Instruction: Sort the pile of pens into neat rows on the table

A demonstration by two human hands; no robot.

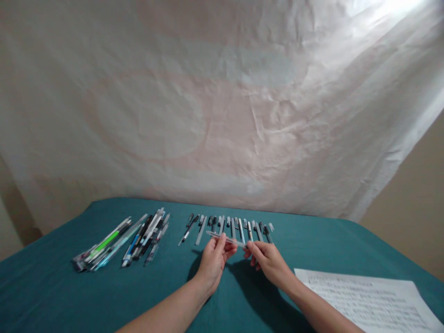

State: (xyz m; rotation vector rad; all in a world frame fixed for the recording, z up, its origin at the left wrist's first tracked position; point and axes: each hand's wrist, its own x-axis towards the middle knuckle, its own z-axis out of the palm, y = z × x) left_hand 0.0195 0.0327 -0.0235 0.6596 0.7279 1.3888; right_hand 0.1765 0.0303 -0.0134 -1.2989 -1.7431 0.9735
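Note:
A slim, clear pen barrel is held above the table, lying nearly level and tipped slightly down to the right. My left hand pinches it near its left part between thumb and fingers. At its right end, the fingertips of my right hand are closed on it; whether a tip or cap is between them is hidden. Just beyond my hands, several pens lie side by side in a row, among them a white pen and a grey pen. Small separate caps lie along the far ends of the row.
A dark green cloth covers the table. On the left lie a bundle of pens with a bright green one and a second pile of pens. A printed sheet rests at front right. Behind hangs a pale, wrinkled sheet.

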